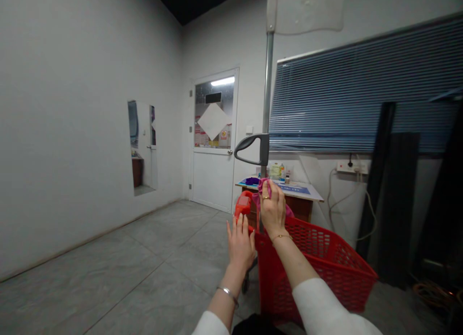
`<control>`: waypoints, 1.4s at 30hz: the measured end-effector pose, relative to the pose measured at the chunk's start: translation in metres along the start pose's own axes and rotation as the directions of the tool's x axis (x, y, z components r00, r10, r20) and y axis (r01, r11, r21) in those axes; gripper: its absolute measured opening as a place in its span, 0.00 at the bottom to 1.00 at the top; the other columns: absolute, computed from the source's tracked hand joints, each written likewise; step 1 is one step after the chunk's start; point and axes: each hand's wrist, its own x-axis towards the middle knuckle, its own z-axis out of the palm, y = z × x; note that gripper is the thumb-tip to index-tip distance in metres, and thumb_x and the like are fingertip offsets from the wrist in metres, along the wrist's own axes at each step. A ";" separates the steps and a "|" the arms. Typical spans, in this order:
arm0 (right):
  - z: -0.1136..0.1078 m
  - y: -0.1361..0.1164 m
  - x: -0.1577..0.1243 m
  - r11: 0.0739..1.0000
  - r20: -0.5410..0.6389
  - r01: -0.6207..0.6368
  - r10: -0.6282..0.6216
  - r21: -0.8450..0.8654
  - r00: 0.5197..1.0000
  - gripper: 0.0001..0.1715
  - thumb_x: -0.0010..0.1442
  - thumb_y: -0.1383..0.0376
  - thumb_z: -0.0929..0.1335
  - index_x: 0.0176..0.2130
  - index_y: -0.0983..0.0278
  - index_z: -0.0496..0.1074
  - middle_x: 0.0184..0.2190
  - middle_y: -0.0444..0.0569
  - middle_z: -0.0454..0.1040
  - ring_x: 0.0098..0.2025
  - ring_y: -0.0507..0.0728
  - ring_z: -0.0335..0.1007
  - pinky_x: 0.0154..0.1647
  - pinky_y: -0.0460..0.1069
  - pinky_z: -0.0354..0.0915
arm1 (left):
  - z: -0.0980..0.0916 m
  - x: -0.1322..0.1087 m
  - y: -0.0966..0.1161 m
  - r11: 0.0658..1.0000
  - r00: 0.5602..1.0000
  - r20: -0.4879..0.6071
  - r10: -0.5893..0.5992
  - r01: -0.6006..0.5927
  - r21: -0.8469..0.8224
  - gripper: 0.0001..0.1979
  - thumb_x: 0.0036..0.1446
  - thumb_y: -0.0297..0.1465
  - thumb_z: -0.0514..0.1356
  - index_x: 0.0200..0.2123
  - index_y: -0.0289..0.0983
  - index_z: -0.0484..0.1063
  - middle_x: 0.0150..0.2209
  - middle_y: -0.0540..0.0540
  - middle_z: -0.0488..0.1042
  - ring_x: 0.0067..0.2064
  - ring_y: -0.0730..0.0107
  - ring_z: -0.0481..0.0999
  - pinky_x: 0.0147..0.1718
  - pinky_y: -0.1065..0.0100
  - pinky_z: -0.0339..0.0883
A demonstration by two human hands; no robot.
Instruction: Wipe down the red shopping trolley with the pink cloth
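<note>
My right hand [273,208] is closed on a pink cloth [288,210], pressing it around the lower part of a grey metal pole [268,79]. More of the cloth hangs behind my fingers. The pole rises from a red plastic shopping cart [314,265] with perforated basket walls. My left hand [241,243] lies with fingers stretched out against the cart's red handle part [242,203], which has a paler patch on it. Above my right hand, a grey loop-shaped grip [253,149] is fixed to the pole. A whitish panel [309,11] tops the pole.
Behind the cart stands a small table [314,194] with a purple cloth [252,181] and bottles. A white door [213,178] and a wall mirror [142,149] are beyond. Dark boards [396,205] lean at the right, near a power strip [350,167] with loose cables.
</note>
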 end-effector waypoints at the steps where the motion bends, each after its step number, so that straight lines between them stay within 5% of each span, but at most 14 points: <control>1: -0.001 0.000 -0.007 1.000 0.013 0.006 -0.006 0.003 1.000 0.33 0.67 0.68 0.56 0.69 0.65 0.48 0.64 0.60 0.58 0.65 0.63 0.49 0.63 0.61 0.57 | 0.000 0.000 0.000 1.000 1.000 0.002 0.000 0.000 0.001 0.27 0.65 0.30 0.50 0.67 0.35 0.53 0.67 0.38 0.58 0.68 0.51 0.52 0.65 0.41 0.48; 7: 0.000 -0.004 -0.083 1.000 0.051 0.002 -0.003 0.012 0.999 0.34 0.66 0.69 0.56 0.69 0.64 0.45 0.62 0.59 0.62 0.63 0.62 0.53 0.61 0.60 0.61 | -0.002 0.003 0.002 1.000 0.999 0.027 -0.018 0.018 0.005 0.24 0.66 0.30 0.49 0.64 0.33 0.59 0.66 0.38 0.58 0.69 0.51 0.51 0.65 0.43 0.49; 15: 0.001 -0.006 -0.016 0.998 -0.003 -0.051 0.051 0.026 0.999 0.32 0.68 0.61 0.57 0.68 0.66 0.51 0.62 0.59 0.60 0.63 0.63 0.52 0.63 0.61 0.58 | 0.000 0.001 0.000 1.000 1.000 0.006 -0.001 0.001 -0.006 0.27 0.66 0.30 0.48 0.67 0.36 0.52 0.66 0.38 0.58 0.68 0.50 0.52 0.65 0.40 0.48; 23: 0.001 0.006 -0.112 0.996 0.153 -0.081 0.076 0.032 0.985 0.23 0.67 0.61 0.60 0.57 0.66 0.68 0.53 0.55 0.70 0.54 0.59 0.61 0.56 0.55 0.63 | 0.006 0.004 -0.004 1.000 0.999 0.026 -0.020 0.020 0.001 0.25 0.67 0.30 0.48 0.66 0.36 0.55 0.66 0.39 0.60 0.68 0.52 0.52 0.65 0.41 0.48; 29: -0.002 0.037 -0.121 0.992 0.285 -0.085 0.056 0.091 0.957 0.19 0.67 0.61 0.59 0.50 0.62 0.74 0.48 0.51 0.73 0.49 0.57 0.63 0.52 0.52 0.64 | 0.008 0.005 -0.008 1.000 1.000 0.023 -0.006 0.006 0.000 0.24 0.68 0.31 0.47 0.66 0.37 0.56 0.66 0.41 0.59 0.68 0.52 0.53 0.65 0.41 0.47; 36: -0.017 0.087 -0.143 0.979 0.503 -0.200 0.160 0.027 0.849 0.22 0.68 0.58 0.57 0.49 0.61 0.74 0.48 0.49 0.73 0.45 0.56 0.65 0.50 0.52 0.62 | 0.012 0.004 -0.010 1.000 1.000 0.021 -0.015 0.015 0.005 0.26 0.67 0.30 0.47 0.67 0.38 0.53 0.67 0.41 0.58 0.69 0.54 0.51 0.65 0.41 0.46; 39: -0.021 0.094 -0.138 0.969 0.625 -0.246 0.199 -0.011 0.755 0.23 0.69 0.57 0.55 0.46 0.59 0.75 0.45 0.48 0.74 0.44 0.55 0.67 0.49 0.50 0.61 | 0.017 0.004 -0.012 1.000 1.000 0.005 -0.016 0.016 0.011 0.27 0.67 0.30 0.48 0.68 0.40 0.51 0.67 0.41 0.57 0.69 0.53 0.50 0.65 0.41 0.47; 42: -0.021 0.092 -0.129 0.964 0.664 -0.265 0.219 -0.032 0.715 0.25 0.69 0.54 0.55 0.43 0.58 0.76 0.42 0.47 0.75 0.42 0.54 0.68 0.45 0.50 0.60 | 0.021 0.007 -0.015 0.999 1.000 0.006 -0.029 0.029 0.025 0.27 0.67 0.30 0.47 0.68 0.40 0.50 0.68 0.40 0.55 0.69 0.53 0.50 0.64 0.40 0.48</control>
